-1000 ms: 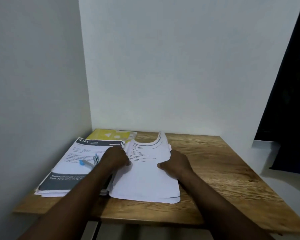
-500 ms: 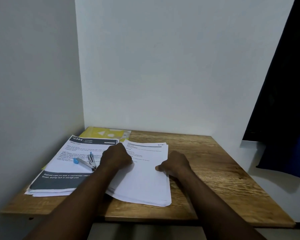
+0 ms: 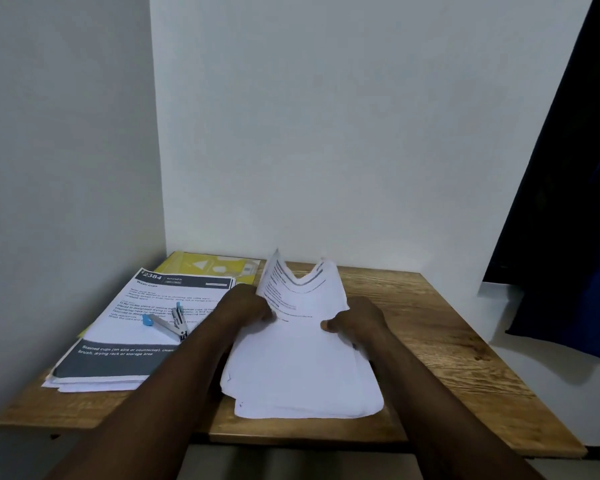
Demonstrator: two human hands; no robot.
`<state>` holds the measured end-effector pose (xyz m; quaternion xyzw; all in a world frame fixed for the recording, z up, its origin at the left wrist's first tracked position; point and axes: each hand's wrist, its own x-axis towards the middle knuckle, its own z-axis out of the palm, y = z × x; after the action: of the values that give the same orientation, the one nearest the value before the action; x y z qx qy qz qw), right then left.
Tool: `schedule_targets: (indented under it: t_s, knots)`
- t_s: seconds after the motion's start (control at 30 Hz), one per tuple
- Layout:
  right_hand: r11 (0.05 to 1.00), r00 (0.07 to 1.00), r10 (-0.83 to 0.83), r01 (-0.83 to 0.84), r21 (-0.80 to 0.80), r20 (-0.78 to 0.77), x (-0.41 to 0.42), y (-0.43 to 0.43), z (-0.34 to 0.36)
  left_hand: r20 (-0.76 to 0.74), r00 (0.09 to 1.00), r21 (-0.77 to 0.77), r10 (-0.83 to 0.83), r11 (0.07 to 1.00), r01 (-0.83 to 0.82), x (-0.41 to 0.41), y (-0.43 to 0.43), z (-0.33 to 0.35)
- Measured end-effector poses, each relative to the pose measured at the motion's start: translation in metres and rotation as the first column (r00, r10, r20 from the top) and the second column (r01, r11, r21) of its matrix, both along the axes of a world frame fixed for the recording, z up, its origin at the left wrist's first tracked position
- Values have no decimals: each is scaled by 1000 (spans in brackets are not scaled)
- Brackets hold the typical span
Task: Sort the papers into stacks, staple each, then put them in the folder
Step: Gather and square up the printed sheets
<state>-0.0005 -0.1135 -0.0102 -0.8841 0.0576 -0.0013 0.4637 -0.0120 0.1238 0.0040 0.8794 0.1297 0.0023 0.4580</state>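
So the person's got both hands on the loose white paper stack (image 3: 302, 372) mid wooden table (image 3: 447, 358): left hand (image 3: 246, 306) curled round its left edge, right hand (image 3: 357, 320) pinching the right edge, top sheets buckling up between them. The blue-and-silver stapler (image 3: 167, 322) sits on the dark-banded printed stack (image 3: 118, 365) to the left, with the yellow plastic folder (image 3: 215, 268) behind that.

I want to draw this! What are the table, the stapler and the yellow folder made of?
Table: wood or wood-look laminate, matte, with visible grain and knots.
Stapler: silver metal body with a sheen, blue plastic-looking ends.
Yellow folder: probably plastic, smooth, faint glossy patches.
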Motion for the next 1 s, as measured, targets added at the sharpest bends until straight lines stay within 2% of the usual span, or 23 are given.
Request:
schedule_targets:
  t_s: [0.07,0.13,0.23,0.33,0.47,0.53,0.67,0.77,0.87,1.0]
  knots:
    - [968,998,-50,38,247,42,3,-6,0,33,999,-179,-36,983,42,1,-5,5]
    - [938,991,-81,40,344,105,6,-9,5,115,991,-244,-74,965,100,2,-14,10]
    - [923,964,-131,33,384,232,15,-16,17,335,941,-219,-41,968,120,3,-33,21]
    - [902,918,-157,-17,430,365,23,-28,41,514,856,-311,64,943,116,11,-47,34]
    - [947,828,-132,-57,316,545,27,-43,73,640,765,-283,77,949,141,24,-63,49]
    - [949,820,-122,-69,308,559,29,-49,72,653,754,-280,66,946,161,30,-68,50]
    - [893,884,-137,-85,442,446,34,-58,37,528,848,-465,43,850,246,42,-73,20]
    - [909,924,-107,-59,413,366,38,-65,-1,423,905,-559,40,798,226,46,-80,-17]
    - [934,938,-91,-36,355,335,41,-66,-23,402,914,-559,46,803,206,53,-85,-36]
    - [933,916,-136,-10,361,377,44,-60,-11,428,897,-542,112,825,156,60,-88,-33]
